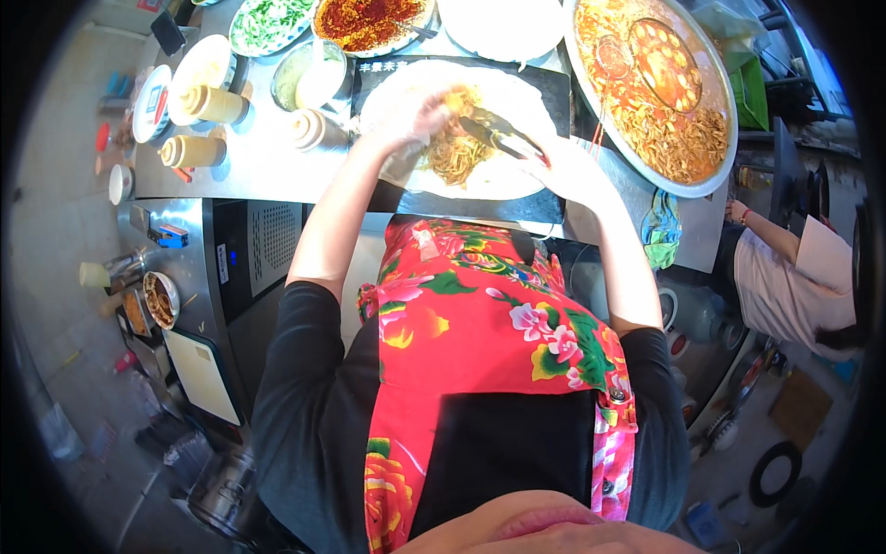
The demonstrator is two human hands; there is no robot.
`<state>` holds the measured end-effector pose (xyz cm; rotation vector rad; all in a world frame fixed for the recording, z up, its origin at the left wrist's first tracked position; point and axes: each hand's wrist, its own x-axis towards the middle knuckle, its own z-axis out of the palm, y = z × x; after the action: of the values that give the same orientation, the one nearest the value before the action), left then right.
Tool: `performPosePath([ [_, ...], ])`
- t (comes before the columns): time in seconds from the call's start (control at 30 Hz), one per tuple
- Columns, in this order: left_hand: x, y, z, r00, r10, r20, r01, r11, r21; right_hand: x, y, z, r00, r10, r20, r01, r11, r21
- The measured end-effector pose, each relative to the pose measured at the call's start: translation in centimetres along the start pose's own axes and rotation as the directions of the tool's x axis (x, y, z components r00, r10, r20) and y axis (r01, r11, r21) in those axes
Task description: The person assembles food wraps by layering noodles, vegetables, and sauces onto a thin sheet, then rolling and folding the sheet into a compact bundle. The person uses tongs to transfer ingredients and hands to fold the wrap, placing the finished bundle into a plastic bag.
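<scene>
A large thin white round wrap (517, 102) lies spread on a black board (365, 78). Near its middle sits a heap of shredded brown filling (457, 168). My right hand (554, 164) is closed around the handle end of dark tongs (494, 137), whose tips reach in over the filling. Over the upper left part of the wrap is my left hand (425, 118), smeared by motion, so its fingers cannot be read. A bit of yellowish food (460, 98) shows beside it.
At the right stands a big basin (729, 138) of red broth and food. Beyond the board are a plate of red chili flakes (365, 23), chopped greens (268, 25) and a white bowl (498, 28). Squeeze bottles (312, 129) stand to the left. Another person's arm (771, 231) shows far right.
</scene>
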<state>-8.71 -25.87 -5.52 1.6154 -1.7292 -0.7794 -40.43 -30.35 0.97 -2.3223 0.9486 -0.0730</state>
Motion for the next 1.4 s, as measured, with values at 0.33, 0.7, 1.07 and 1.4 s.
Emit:
performPosePath([
  [0.33,1.7,0.2,-2.9,0.964,-0.212,0.161,0.111,0.869,0.482,-1.2,-1.0,0.7,0.980,0.190,0.054,-0.183,0.976,-0.116],
  [0.7,-2.0,0.8,-1.7,0.972,-0.236,0.006,0.234,0.961,-0.149,-0.7,-2.5,-0.5,0.980,0.178,0.089,-0.189,0.971,0.148],
  [1.07,-1.5,1.5,-2.4,0.986,-0.169,0.007,0.167,0.982,0.089,0.8,-1.0,-1.5,0.996,0.095,0.000,-0.094,0.988,-0.120],
  [1.4,-1.2,2.2,-3.7,0.982,-0.187,-0.029,0.188,0.978,0.092,0.4,1.1,-1.2,1.000,-0.027,-0.011,0.026,0.998,-0.064],
])
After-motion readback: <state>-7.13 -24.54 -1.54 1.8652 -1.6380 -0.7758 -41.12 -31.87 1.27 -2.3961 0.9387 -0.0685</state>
